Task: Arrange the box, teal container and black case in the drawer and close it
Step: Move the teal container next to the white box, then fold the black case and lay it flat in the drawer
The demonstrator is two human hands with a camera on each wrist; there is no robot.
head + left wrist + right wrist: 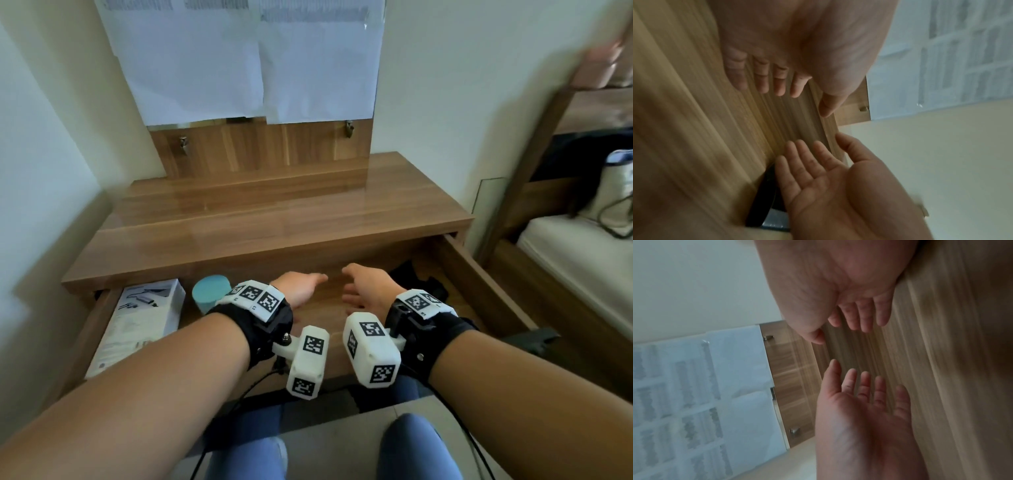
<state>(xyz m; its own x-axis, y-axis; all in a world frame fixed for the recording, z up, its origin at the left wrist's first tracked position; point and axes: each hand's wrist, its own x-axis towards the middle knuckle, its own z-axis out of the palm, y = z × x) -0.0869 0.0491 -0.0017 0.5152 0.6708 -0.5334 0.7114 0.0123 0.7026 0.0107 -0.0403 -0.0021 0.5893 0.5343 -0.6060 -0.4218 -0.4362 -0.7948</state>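
So the drawer [479,274] is pulled out from under the desk [274,219] and all three things are already sitting in it. The box [137,322] lies flat at about 9 o'clock, along the drawer's left wall. The teal container [210,293] stands upright just beside it, toward the back. The black case [416,277] is over at roughly 2 o'clock, mostly hidden behind the right wrist; in the left wrist view it's a dark shape right by the right hand's fingers, can't tell if they touch.

Both hands are over the bare middle of the drawer, palms facing each other, holding nothing. Left hand [301,286] has relaxed, straight-ish fingers; right hand [366,287] is spread loosely too. They're near each other but apart.

Above the desk, paper sheets [239,58] cover a mirror. A bed [575,253] is at 3 o'clock.
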